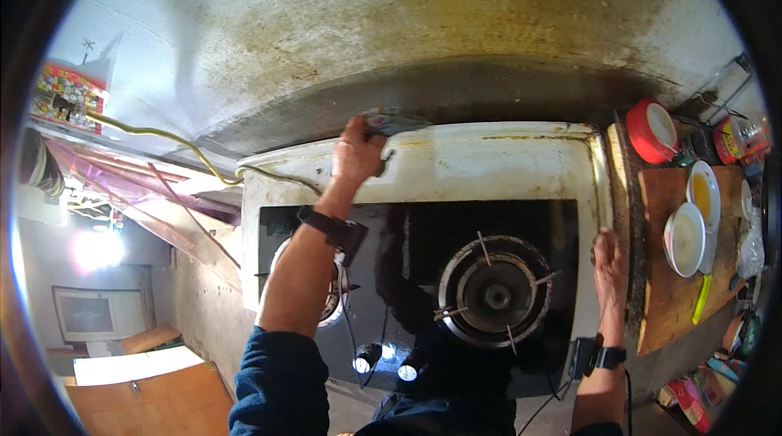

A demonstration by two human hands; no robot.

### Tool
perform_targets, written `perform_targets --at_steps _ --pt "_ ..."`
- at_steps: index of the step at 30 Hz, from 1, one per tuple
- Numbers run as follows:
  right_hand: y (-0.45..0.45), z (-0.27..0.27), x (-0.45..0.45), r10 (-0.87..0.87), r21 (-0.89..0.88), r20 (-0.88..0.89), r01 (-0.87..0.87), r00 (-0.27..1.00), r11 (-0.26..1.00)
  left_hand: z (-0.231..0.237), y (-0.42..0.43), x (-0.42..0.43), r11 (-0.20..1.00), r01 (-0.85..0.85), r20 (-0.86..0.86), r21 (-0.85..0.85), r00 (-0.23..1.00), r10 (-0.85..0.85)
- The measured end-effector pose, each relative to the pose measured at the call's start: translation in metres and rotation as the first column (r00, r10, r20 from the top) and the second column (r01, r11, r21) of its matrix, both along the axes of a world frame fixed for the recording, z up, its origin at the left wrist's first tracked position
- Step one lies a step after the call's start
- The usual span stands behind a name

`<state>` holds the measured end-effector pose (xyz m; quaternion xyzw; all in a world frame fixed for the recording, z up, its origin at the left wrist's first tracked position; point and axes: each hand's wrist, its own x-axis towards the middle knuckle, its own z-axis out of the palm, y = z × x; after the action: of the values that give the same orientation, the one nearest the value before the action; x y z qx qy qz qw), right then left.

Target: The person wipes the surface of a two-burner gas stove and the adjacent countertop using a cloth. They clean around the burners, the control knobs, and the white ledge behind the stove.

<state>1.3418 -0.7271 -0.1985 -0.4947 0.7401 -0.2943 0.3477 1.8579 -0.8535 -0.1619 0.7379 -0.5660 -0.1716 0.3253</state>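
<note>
My left hand (356, 152) reaches over the gas stove to the back ledge. Its fingers are closed on a blurred grey rag (400, 124), which lies against the foot of the wall. The white surround (452, 158) behind the cooktop has yellow-brown stains. My right hand (608, 259) is at the surround's right edge, near the cutting board; whether its fingers grip that edge is unclear. Between my arms is the black glass cooktop (403, 265). Its right burner (496, 295) shows in full, while my left forearm covers part of the left burner (335, 298).
A wooden cutting board (657, 314) on the right bears two bowls (684, 239) and a knife with a yellow-green handle (701, 298). A red container (652, 130) stands behind it. A yellow hose (165, 135) runs along the left wall. Two knobs (368, 358) face me.
</note>
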Motion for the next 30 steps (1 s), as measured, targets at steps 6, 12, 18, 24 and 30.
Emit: perform_targets --at_steps 6,12,18,24,30 --pt "0.044 -0.031 0.008 0.049 0.219 -0.054 -0.036 0.997 0.975 -0.022 0.013 0.134 0.942 -0.261 0.419 0.210 0.895 0.155" --pt "0.051 -0.024 0.023 0.124 0.034 0.032 -0.125 0.992 0.992 -0.044 0.028 0.195 0.907 -0.347 0.419 0.239 0.879 0.226" --pt "0.053 -0.022 0.029 0.124 0.006 0.056 -0.125 0.991 0.992 -0.048 0.035 0.228 0.836 -0.465 0.499 0.290 0.819 0.283" --pt "0.054 -0.024 0.030 0.104 0.059 0.061 -0.108 0.993 0.992 -0.051 0.014 0.251 0.703 -0.531 0.531 0.473 0.809 0.254" --pt "0.055 -0.029 0.033 0.093 0.001 0.027 -0.093 0.995 0.996 -0.062 -0.002 0.266 0.598 -0.409 0.539 0.689 0.841 -0.046"
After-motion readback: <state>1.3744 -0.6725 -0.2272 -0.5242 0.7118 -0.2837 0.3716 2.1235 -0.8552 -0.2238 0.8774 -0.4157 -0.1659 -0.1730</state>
